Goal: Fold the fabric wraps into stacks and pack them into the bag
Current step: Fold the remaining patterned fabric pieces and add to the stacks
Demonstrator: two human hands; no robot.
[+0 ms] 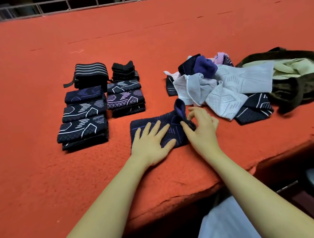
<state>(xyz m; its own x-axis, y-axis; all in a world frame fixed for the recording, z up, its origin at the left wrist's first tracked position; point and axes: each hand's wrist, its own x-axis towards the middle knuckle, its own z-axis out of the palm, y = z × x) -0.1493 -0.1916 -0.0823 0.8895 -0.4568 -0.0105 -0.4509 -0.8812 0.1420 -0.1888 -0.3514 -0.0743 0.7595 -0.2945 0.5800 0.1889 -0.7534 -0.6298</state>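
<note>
Fingers [187, 123] of the right hand [203, 130] pinch the dark wrap's [153, 125] raised right end; left hand [151, 141] presses it flat, long axis along the surface's [39, 174] near edge.

- A dark navy wrap [155, 133] lies on the orange felt table [39, 174], near its front edge.
- The left hand [151, 141] presses flat on this wrap, fingers spread.
- The right hand [203, 126] pinches the wrap's right end, which stands turned up.
- Folded dark wraps [84, 116] sit in two rows to the left, toward the table's middle.
- A loose pile of pale and dark wraps [221, 86] lies to the right.
- A dark green bag [297, 84] with a pale lining lies open just beside the pile, toward the right edge.
</note>
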